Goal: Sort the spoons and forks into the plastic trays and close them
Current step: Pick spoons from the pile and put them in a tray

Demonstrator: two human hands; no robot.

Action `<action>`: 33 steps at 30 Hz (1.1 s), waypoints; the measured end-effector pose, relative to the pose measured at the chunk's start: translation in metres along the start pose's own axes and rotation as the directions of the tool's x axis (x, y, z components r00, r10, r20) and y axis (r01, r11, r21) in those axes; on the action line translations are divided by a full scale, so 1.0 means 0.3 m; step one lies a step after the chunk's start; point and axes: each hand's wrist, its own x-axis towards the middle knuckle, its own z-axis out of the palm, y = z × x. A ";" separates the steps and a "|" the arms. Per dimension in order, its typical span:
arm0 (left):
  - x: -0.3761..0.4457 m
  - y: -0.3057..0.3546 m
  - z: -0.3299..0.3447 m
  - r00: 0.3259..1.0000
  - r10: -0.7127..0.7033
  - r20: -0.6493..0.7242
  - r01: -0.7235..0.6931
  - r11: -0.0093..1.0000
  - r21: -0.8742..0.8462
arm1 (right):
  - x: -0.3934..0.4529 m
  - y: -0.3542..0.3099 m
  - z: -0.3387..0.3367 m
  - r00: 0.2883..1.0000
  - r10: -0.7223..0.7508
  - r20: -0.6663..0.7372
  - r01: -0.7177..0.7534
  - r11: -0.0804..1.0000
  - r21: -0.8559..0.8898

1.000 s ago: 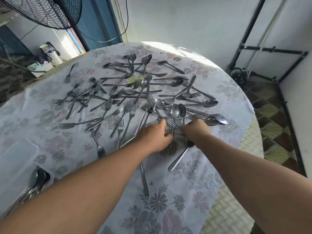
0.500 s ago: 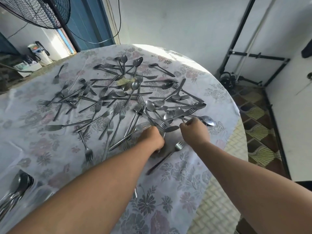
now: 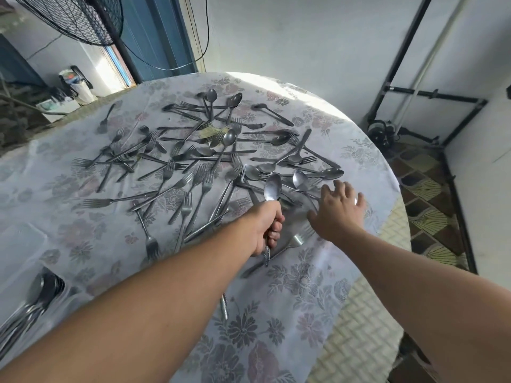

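Observation:
Several metal forks and spoons (image 3: 210,158) lie scattered in a heap across the middle of a round table with a floral cloth (image 3: 298,288). My left hand (image 3: 266,226) grips a spoon (image 3: 272,189) by its handle, bowl pointing up and away. My right hand (image 3: 338,210) hovers over the heap's right edge with its fingers spread, holding nothing. At the lower left a clear plastic tray (image 3: 19,252) holds a bundle of spoons (image 3: 38,294).
A fork (image 3: 279,248) lies on the cloth just below my hands. A standing fan (image 3: 83,20) rises behind the table's far left. A black metal frame (image 3: 414,92) stands on the tiled floor to the right. The table edge runs close by my right arm.
My left hand has lifted a spoon out of the heap and now holds it upright. My right hand has opened and moved right, fingers spread over the heap's edge.

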 end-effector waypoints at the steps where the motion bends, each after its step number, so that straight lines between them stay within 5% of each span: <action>1: 0.000 -0.007 -0.002 1.000 0.004 0.004 -0.004 1.000 -0.008 | 0.011 0.003 0.001 0.999 -0.027 0.038 0.027 1.000 0.013; 13: 0.019 -0.022 -0.022 0.999 0.049 -0.023 -0.049 0.999 -0.013 | -0.011 -0.074 -0.035 0.998 -0.058 0.024 0.059 0.998 -0.024; 18: 0.011 -0.030 -0.040 1.000 0.016 -0.021 -0.017 0.999 -0.027 | -0.018 -0.109 -0.077 0.988 0.012 0.157 -0.059 0.953 0.297; 22: -0.009 -0.032 -0.073 0.995 -0.094 0.019 0.096 0.983 -0.157 | -0.028 -0.153 -0.155 0.959 0.057 0.276 -0.210 0.798 0.564; 26: -0.031 -0.026 -0.126 0.980 -0.182 0.085 0.196 0.956 -0.220 | -0.043 -0.206 -0.209 0.756 0.098 0.647 -0.636 0.346 0.690; 33: -0.133 -0.043 -0.212 0.967 -0.231 0.107 0.241 0.966 -0.096 | -0.132 -0.286 -0.217 0.700 0.042 0.713 -0.714 0.057 0.697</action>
